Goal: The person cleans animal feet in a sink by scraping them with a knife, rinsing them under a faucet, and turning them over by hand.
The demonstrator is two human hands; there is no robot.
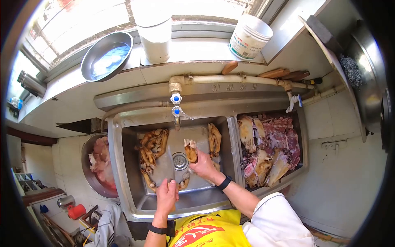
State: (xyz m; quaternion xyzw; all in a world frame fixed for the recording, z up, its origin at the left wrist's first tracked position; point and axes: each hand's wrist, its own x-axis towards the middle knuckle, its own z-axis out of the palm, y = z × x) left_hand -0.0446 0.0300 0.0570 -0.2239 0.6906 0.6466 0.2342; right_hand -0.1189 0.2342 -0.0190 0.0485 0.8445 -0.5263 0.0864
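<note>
My right hand is wrapped round a yellow-brown trotter, its pale toe ends pointing up, just right of the drain. Nearer to me, my left hand is closed with the thumb on top; what it holds, if anything, I cannot make out. Both are over the left basin of a steel sink. Several more trotters are heaped along that basin's left side. Another trotter rests by the right wall, and others lie partly hidden behind my hands.
Raw meat and large bony pieces fill the right basin. A metal bowl of pink meat stands left of the sink. Taps overhang the back edge. On the sill are a basin and white buckets. Knife handles stick up behind the pipe.
</note>
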